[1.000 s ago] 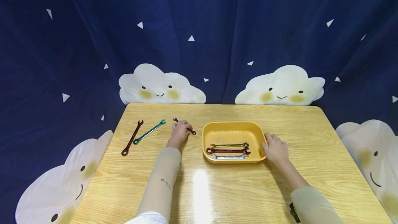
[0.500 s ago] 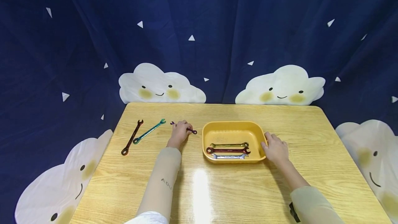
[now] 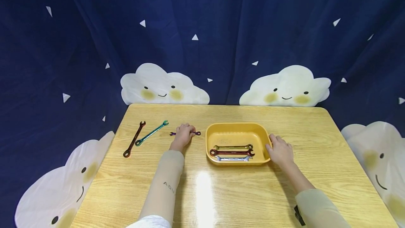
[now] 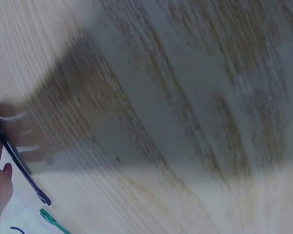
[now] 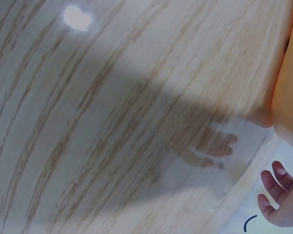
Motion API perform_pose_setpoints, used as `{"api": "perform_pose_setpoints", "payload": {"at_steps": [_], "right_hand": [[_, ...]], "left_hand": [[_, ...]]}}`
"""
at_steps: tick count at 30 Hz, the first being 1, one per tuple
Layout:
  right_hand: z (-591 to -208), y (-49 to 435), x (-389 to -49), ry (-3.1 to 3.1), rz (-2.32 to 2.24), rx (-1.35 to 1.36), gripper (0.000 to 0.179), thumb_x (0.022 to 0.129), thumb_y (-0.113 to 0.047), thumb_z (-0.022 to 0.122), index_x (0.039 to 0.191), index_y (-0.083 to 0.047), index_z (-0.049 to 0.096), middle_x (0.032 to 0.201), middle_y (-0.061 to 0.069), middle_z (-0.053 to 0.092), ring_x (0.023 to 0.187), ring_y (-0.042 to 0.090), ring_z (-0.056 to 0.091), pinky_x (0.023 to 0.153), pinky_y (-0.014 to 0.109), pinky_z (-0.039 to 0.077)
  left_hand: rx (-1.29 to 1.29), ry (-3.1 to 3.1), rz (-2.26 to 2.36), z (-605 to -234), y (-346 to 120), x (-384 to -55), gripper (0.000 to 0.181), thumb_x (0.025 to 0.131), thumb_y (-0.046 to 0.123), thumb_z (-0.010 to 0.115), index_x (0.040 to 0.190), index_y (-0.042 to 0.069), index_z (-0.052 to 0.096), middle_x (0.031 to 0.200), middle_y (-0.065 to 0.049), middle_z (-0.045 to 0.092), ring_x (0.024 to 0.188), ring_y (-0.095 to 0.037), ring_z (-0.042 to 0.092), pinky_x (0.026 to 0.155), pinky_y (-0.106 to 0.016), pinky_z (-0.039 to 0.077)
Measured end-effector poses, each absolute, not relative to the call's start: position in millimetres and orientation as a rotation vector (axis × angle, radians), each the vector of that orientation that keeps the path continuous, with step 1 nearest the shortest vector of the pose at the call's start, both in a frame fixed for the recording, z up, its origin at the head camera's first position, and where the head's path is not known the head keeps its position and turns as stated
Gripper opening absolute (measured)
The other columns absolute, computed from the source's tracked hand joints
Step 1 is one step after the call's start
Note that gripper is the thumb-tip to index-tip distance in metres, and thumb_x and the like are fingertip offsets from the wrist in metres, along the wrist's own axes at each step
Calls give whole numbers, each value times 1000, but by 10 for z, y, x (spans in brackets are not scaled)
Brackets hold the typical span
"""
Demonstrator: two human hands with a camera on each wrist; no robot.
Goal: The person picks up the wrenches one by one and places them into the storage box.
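Observation:
My left hand (image 3: 182,135) pinches a small purple combination wrench (image 3: 197,133), with its open end to the left and its ring end to the right. Fingers cover the wrench's middle in the head view. In the left wrist view the purple wrench (image 4: 19,163) slants along the left edge beside the fingers. My right hand (image 3: 281,150) touches the right rim of a yellow plastic tub (image 3: 237,126), thumb over the rim. In the right wrist view its fingers (image 5: 278,183) are spread and loosely bent beside the tub. Inside lie gold (image 3: 233,147), red (image 3: 232,153) and silver (image 3: 232,158) wrenches.
A teal wrench (image 3: 152,133) and a dark red wrench (image 3: 134,139) lie slanted on the wooden table (image 3: 240,196), left of my left hand. A dark blue curtain (image 3: 224,38) with white clouds hangs behind the table's far edge.
The purple wrench has turned in my left hand from slanting to nearly level, its left end swinging toward me. My right hand and the tub have stayed put.

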State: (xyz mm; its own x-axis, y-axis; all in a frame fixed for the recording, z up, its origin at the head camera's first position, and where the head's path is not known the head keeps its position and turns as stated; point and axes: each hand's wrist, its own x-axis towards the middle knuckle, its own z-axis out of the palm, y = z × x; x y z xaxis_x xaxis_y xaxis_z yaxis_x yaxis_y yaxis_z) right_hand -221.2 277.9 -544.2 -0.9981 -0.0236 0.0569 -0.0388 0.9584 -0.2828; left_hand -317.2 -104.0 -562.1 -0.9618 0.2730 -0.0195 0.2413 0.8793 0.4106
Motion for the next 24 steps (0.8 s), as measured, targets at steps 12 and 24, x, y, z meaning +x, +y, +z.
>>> {"api": "perform_pose_setpoints", "payload": {"at_steps": [12, 24], "right_hand": [[-5433, 2790, -2208, -3060, 450, 64, 41, 93, -28, 43, 126, -3, 40, 116, 26, 50, 100, 46, 49, 82, 62, 34], [-5417, 2780, -2206, -3068, 444, 48, 41, 93, -26, 44, 126, -3, 40, 117, 26, 50, 101, 45, 49, 82, 62, 34]], "left_hand": [[429, 3010, 698, -5694, -1030, -3120, 10, 89, 18, 57, 94, 11, 61, 92, -7, 53, 89, -27, 46, 87, -42, 33], [512, 3111, 681, -5751, -1012, -3036, 17, 91, 17, 53, 104, 9, 60, 90, -9, 52, 83, -27, 45, 87, -42, 34]]}}
